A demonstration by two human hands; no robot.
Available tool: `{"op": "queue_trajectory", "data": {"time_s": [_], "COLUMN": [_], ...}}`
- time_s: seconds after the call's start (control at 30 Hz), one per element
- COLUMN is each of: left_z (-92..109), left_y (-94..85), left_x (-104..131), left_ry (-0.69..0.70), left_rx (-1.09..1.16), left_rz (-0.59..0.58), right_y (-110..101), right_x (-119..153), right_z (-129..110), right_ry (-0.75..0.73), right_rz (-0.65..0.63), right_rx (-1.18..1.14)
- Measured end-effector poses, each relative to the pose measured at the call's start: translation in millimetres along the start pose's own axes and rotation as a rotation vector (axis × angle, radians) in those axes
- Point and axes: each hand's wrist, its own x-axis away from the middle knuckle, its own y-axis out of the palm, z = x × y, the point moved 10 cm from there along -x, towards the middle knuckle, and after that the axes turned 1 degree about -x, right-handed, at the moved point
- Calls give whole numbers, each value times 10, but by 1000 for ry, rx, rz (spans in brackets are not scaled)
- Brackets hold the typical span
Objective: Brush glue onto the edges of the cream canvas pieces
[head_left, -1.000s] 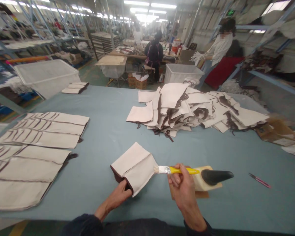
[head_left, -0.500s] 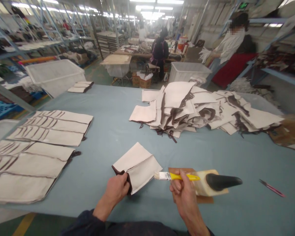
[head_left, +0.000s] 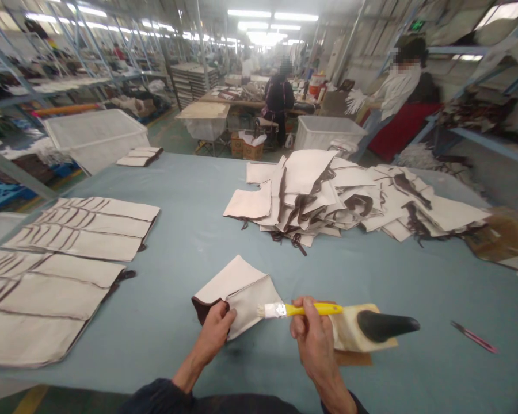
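My left hand is closed on the dark-trimmed edge of a cream fabric pouch, whose opening gapes a little at the thumb and fingers. In my right hand is a paintbrush with a yellow handle, gripped around the handle with the bristles pointing left. Its pale bristles are over the right part of the pouch; whether they touch the cloth I cannot tell. Just right of that hand, a black-handled tool rests on a yellowish, stained block, with brown card under it.
A heap of cream pouches with dark ties covers the table's far right. Overlapping rows of pouches lie at left, and a small stack sits at the far edge. Pink-handled thread snips are at right. Co-workers stand beyond the table.
The brush has moved left with my right hand, from the pouch's right edge to over its face. My left hand has lifted the edge, and the pouch's opening is wider.
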Motion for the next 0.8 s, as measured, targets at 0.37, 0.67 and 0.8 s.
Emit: {"op": "queue_trajectory", "data": {"time_s": [0.37,0.67,0.8], "left_z": [1303,1204,1254], "left_y": [-128,-80,-9], "left_x": [415,541,581], "left_ry": [149,-6,-19], "left_rx": [-4,196,211], "left_rz": [-298,-390,-452], "right_y": [1040,1125,1112], "right_x": [106,354,473], "right_z": [-1012,-1279,-1453], "right_ry": [-347,-636,-696], "right_rz": [-527,-443,-501], "right_rx": [151,168,289]}}
